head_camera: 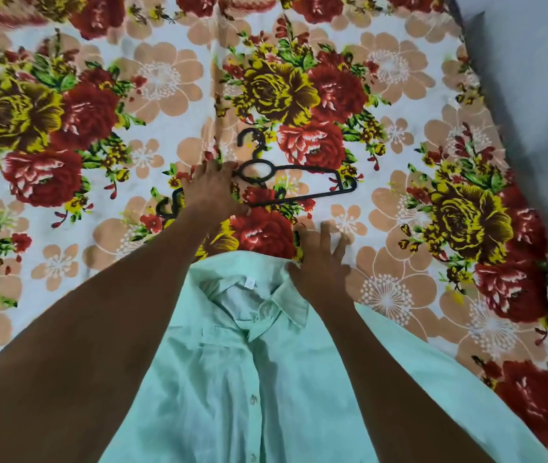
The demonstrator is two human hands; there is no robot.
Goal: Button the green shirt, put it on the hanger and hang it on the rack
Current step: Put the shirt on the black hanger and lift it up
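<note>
Both hands work: left hand (214, 188) grasps the stiff, light hanger (294, 185) at its left shoulder, right hand (321, 262) rests open-fingered beside the soft green shirt (232, 379) collar.

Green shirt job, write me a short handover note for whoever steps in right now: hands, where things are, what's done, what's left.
Left hand: reaching forward, lying on the black hanger; whether the fingers have closed round it cannot be told.
Right hand: fingers spread, resting at the shirt's collar edge, holding nothing.
Green shirt: lying flat, front up, on the floral bedsheet, collar toward the hanger. The visible placket looks buttoned; the collar is open.
Hanger: flat on the sheet just beyond the collar, not yet in the shirt.
Left: slip the hanger into the shirt and hang it on the rack, which is not in view.
</note>
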